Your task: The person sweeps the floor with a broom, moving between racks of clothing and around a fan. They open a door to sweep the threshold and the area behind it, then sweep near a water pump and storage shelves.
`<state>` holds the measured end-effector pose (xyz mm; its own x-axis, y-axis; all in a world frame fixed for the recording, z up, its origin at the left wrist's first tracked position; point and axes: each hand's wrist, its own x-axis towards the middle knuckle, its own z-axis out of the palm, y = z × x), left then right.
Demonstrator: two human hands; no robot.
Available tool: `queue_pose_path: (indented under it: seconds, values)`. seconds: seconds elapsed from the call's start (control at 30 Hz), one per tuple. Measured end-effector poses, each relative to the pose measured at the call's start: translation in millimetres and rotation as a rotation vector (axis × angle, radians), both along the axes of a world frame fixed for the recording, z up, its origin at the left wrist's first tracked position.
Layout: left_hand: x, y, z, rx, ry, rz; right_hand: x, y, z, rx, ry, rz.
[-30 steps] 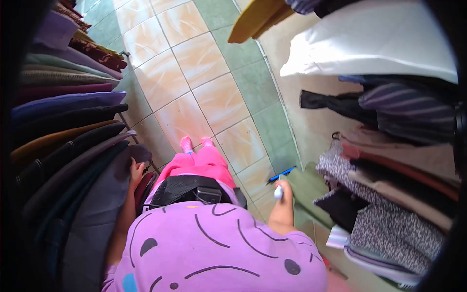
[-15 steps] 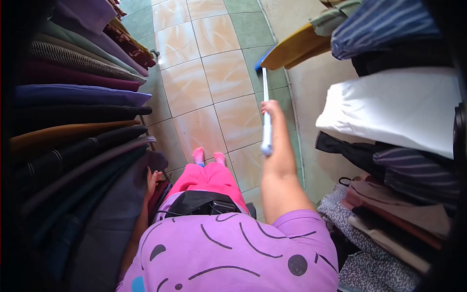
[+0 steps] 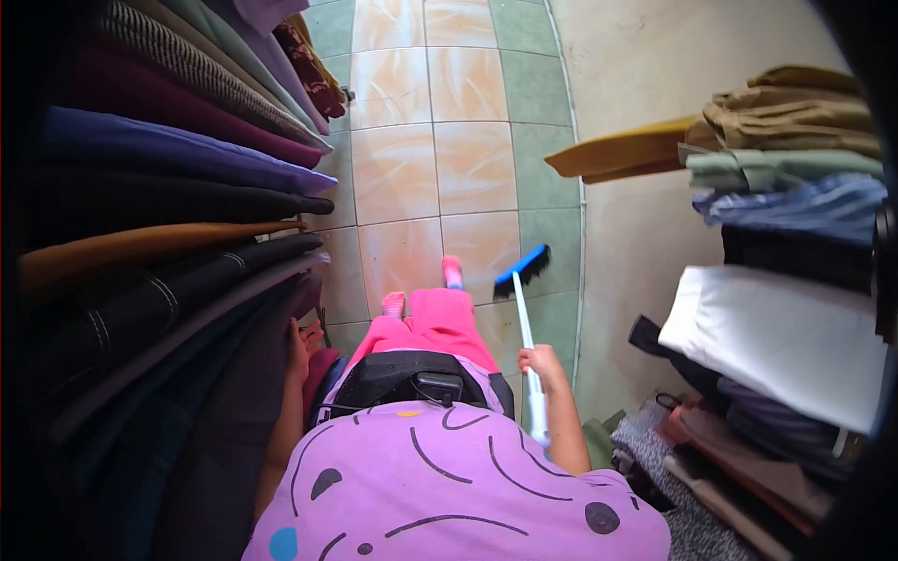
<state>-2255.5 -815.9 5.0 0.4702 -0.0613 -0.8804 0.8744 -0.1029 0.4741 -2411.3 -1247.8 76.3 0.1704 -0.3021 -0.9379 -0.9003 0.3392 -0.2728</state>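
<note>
My right hand (image 3: 541, 365) is wrapped round the pale handle of a broom (image 3: 527, 318). The broom's blue head with dark bristles (image 3: 522, 271) rests low over the green floor tiles, just ahead and to the right of my feet. On the other side, my left hand (image 3: 305, 342) has its fingers stretched apart against the lower edges of dark hanging clothes (image 3: 224, 402). Part of that hand is in shadow beside the cloth, and it appears to hold nothing.
Hanging garments (image 3: 187, 196) line the left side. Folded clothes, including a white garment (image 3: 767, 337) and a mustard one (image 3: 627, 154), jut out on the right. Between them runs a tiled floor (image 3: 393, 168), bordered on the right by a pale wall (image 3: 636, 243).
My right hand has drawn the broom back toward my body, its head coming from the far right edge to near my feet. One foot has stepped forward. My left hand stays by the clothes.
</note>
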Motion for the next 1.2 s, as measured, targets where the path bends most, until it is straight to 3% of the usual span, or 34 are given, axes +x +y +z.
queue_pose_path:
  seconds: [0.17, 0.2, 0.27, 0.33, 0.37, 0.43, 0.47, 0.57, 0.67, 0.73, 0.8, 0.93, 1.07, 1.13, 1.2]
  values:
    - [4.0, -20.7, 12.6, 0.011, 0.000, 0.156, 147.7, -26.0, -44.4, -0.023, -0.435, 0.161]
    - [5.6, -24.0, 11.5, -0.035, 0.004, 0.181, 188.0, -50.4, -64.3, 0.064, -0.449, 0.115]
    - [6.9, -41.1, 13.7, -0.047, 0.016, 0.276, 256.2, -108.8, -103.7, 0.438, -0.584, -0.290]
    - [9.6, -52.7, 24.9, -0.039, 0.035, 0.367, 321.2, -130.1, -103.4, 0.098, -0.474, 0.081]
    - [10.9, -59.2, 28.0, -0.045, 0.011, 0.449, 327.0, -127.2, -105.9, 0.126, -0.466, 0.098]
    - [13.9, -66.4, 29.9, -0.044, -0.004, 0.578, 324.5, -121.0, -97.7, -0.677, -0.547, 0.790]
    - [12.3, -73.1, 28.4, -0.037, -0.008, 0.596, 317.0, -109.6, -51.9, -0.617, -0.546, 0.761]
    - [5.5, -93.8, 30.0, 0.075, 0.130, 0.646, 285.1, -113.6, 29.4, -0.054, -0.386, 0.716]
    - [5.8, -104.7, 30.3, 0.105, 0.237, 0.562, 265.0, -105.9, 60.5, 0.366, -0.110, 0.780]
    - [6.2, -115.0, 26.9, 0.114, 0.251, 0.518, 253.4, -87.9, 26.1, 0.533, -0.125, 0.909]
    - [10.8, -123.0, 26.4, 0.088, 0.276, 0.349, 247.6, -57.1, -45.6, 0.596, -0.227, 1.367]
    - [34.7, -125.7, 44.4, 0.152, 0.167, 0.222, 289.9, -12.6, -106.8, 0.486, -0.130, 1.616]
    - [11.3, -124.9, 43.0, 0.181, 0.046, 0.378, 319.2, -71.9, -100.6, 0.463, -0.135, 1.040]
    - [-8.6, -104.6, 25.6, 0.287, 0.196, 0.344, 324.0, -73.1, -80.4, 0.245, -0.212, 0.996]
    - [-29.2, -114.9, 17.7, 0.319, 0.329, 0.203, 312.1, -81.4, -54.5, -0.038, -0.360, 1.140]
